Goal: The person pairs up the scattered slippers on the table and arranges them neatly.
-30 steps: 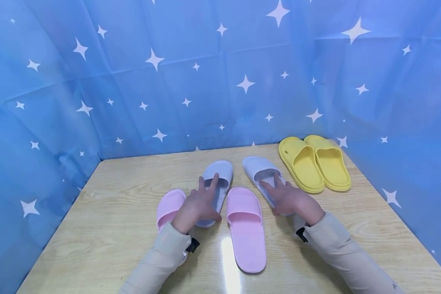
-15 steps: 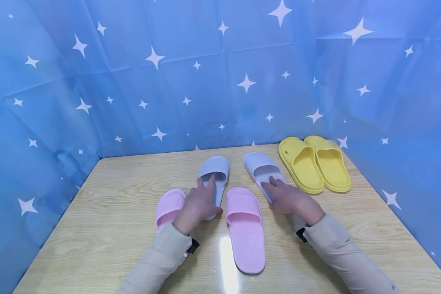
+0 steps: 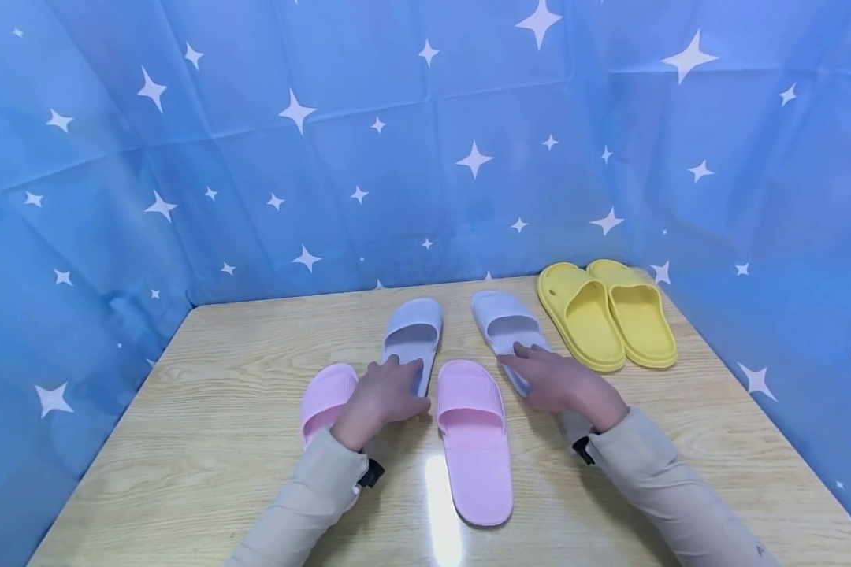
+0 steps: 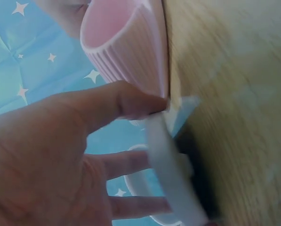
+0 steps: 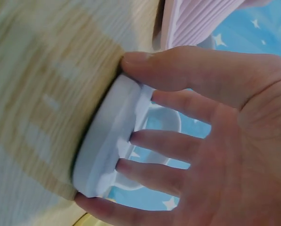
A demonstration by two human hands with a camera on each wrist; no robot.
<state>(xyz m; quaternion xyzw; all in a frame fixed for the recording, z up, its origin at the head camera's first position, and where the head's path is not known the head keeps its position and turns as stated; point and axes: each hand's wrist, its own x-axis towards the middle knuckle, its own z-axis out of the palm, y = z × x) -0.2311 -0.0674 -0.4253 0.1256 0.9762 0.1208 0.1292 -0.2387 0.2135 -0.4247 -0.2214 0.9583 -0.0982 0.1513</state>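
My left hand point(image 3: 384, 394) is at the heel of the left pale lavender slipper point(image 3: 414, 316). In the left wrist view its thumb lies on one side of the heel point(image 4: 171, 169), and its fingers reach across the sole. My right hand point(image 3: 559, 382) spans the heel of the other lavender slipper point(image 3: 502, 311). Thumb and little finger sit on opposite sides of that heel point(image 5: 107, 134), with the middle fingertips on the sole. Both lavender slippers point toes toward the back, splayed apart. A pink slipper point(image 3: 471, 457) lies between my arms; its mate point(image 3: 328, 390) is partly hidden by my left wrist.
Two yellow slippers point(image 3: 610, 315) lie side by side at the back right of the wooden table point(image 3: 206, 425). A blue curtain point(image 3: 369, 157) with white stars stands behind and along both sides. Dark bands circle both wrists.
Both lavender slippers have slid back toward the curtain, away from the pink ones. The left one also moved slightly left. My fingers have drawn back toward the heels. Pink and yellow slippers stay put.
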